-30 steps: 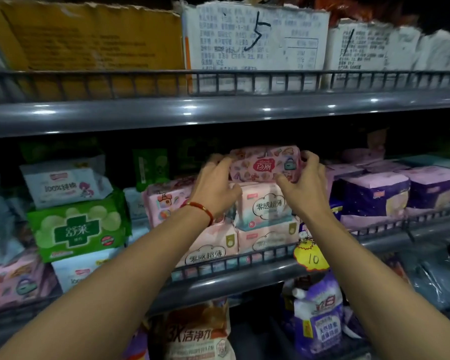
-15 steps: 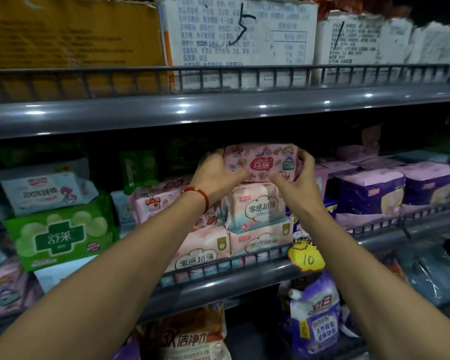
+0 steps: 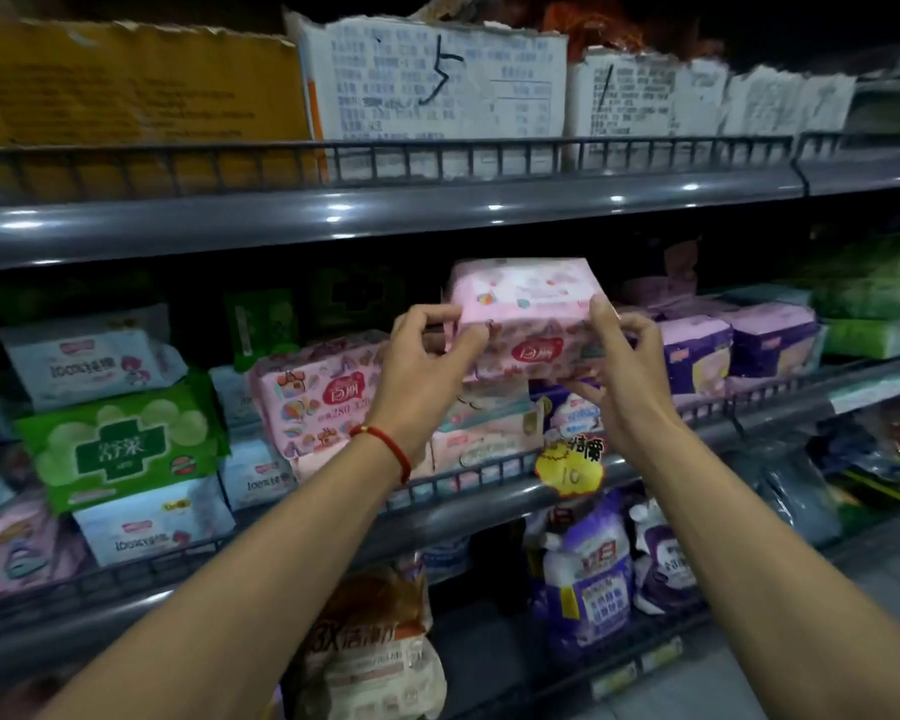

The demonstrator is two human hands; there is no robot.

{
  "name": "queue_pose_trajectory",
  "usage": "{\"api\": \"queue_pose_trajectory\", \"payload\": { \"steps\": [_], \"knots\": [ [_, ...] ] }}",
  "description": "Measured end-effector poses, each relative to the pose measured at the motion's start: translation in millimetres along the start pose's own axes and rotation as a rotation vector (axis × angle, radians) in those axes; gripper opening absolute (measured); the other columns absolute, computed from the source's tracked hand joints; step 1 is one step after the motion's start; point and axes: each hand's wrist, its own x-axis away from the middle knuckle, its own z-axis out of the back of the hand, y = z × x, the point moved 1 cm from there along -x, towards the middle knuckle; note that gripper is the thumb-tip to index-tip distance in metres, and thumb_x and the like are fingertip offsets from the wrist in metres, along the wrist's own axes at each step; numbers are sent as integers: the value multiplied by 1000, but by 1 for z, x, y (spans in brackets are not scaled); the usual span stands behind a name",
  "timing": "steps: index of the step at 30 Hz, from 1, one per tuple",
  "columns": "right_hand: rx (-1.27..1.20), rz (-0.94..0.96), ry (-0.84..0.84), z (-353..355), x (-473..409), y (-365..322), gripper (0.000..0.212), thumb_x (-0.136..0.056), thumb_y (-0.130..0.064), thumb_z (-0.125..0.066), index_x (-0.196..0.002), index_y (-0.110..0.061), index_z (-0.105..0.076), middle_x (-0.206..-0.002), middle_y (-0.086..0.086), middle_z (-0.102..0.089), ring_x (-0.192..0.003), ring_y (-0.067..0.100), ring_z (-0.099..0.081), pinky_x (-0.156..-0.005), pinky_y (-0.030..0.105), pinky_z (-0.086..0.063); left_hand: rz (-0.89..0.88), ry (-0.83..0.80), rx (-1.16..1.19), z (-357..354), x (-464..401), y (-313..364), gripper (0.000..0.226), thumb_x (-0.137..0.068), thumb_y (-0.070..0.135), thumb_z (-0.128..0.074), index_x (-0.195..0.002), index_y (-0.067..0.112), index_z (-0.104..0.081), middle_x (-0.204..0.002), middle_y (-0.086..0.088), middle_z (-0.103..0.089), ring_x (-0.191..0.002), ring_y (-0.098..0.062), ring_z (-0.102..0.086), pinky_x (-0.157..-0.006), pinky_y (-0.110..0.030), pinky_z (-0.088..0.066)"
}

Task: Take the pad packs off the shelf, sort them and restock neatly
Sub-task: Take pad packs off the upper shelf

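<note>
Head view: hands grip pink pack; yellow tag "10".

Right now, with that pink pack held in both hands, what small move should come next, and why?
Probably draw the pink pack straight back toward the body. The left hand and right hand grip its ends, and it sits tilted above the stack, level with the shelf rail, so pulling back should take it off the shelf.
</note>
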Motion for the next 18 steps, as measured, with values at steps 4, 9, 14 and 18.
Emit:
{"api": "queue_pose_trajectory", "payload": {
  "steps": [4,9,14,18],
  "knots": [
    [-31,-153,-50,46,35,22,42,-95,-33,-69,-116,-9,-42,-103,11,-64,-89,22,-69,-73,41,-59,129,-8,149,-18,53,-15,33,-88,36,-77,-109,22,-57,-113,-2,-64,-102,-18,-68,-82,-38,-61],
    [94,-208,-114,75,74,56,37,-94,-15,-66,-122,-19,-42,-120,10,-60,-95,22,-66,-87,51,-56,470,-34,296,-19,105,-53,67,-79,17,-85,-126,32,-39,-126,-8,-63,-100,-30,-73,-75,-46,-63],
    [607,-569,-400,112,115,124,63,-67,-43,-67,-127,-28,-54,-118,4,-65,-102,28,-69,-87,47,-61,719,-21,103,-14,188,-140,78,-73,9,-89,-129,31,-41,-123,-6,-65,-107,-30,-69,-86,-53,-60],
    [959,-951,-717,131,133,194,43,-91,-46,-66,-122,-16,-65,-120,8,-70,-106,29,-70,-89,49,-61,1158,-112,175,-28,243,-223,56,-73,9,-88,-113,30,-55,-118,-14,-68,-100,-34,-69,-73,-58,-60]
  ]
}}
